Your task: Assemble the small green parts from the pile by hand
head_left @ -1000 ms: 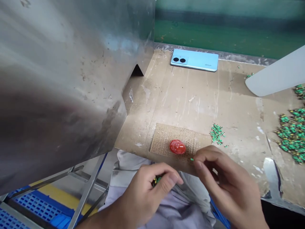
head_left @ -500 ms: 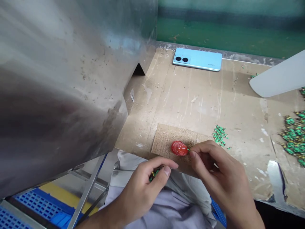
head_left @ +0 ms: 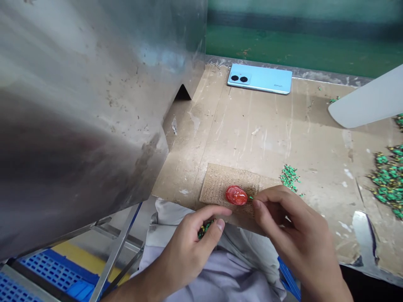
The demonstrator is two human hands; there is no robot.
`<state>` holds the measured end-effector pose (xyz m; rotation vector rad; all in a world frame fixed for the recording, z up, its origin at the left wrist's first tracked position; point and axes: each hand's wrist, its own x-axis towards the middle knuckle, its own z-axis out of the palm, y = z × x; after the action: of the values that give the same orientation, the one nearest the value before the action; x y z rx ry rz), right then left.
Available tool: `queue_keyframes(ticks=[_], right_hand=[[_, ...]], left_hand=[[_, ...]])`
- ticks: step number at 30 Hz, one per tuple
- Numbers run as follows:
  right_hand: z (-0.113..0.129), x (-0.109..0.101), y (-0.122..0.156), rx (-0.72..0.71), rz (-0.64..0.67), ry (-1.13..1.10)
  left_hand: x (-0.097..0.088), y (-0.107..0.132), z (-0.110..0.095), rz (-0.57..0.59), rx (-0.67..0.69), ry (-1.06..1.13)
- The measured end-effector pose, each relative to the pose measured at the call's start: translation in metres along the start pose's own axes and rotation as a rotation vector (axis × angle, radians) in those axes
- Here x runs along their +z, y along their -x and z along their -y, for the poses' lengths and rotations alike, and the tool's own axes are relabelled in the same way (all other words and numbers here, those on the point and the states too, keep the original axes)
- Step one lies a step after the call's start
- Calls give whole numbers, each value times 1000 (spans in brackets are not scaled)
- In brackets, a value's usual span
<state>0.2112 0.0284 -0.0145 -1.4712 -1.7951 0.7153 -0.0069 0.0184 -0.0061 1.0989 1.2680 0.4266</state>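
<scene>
My right hand (head_left: 292, 235) pinches a tiny green piece (head_left: 251, 197) between thumb and forefinger, holding it against the right side of a glossy red blob (head_left: 236, 195). The blob sits on a rough brown pad (head_left: 220, 184) near the bench's front edge. My left hand (head_left: 189, 247) is curled below the bench edge over my lap, closed on a small bunch of green and yellow pieces (head_left: 204, 228).
A large steel housing (head_left: 88, 109) fills the left side. A light blue phone (head_left: 260, 79) lies face down at the back of the worn bench (head_left: 267, 130). Green pieces lie in a small heap (head_left: 289, 176) and a larger heap (head_left: 388, 178). A white blade shape (head_left: 368, 105) juts in at the right.
My right hand moved left and brought the green piece from beside the pad up against the red blob. My left hand stayed curled over my lap.
</scene>
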Motion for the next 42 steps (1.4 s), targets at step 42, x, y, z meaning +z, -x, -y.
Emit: queue_keyframes(ticks=[42], right_hand=[[-24, -32, 37, 118, -26, 19]], left_hand=[[7, -2, 14, 169, -24, 400]])
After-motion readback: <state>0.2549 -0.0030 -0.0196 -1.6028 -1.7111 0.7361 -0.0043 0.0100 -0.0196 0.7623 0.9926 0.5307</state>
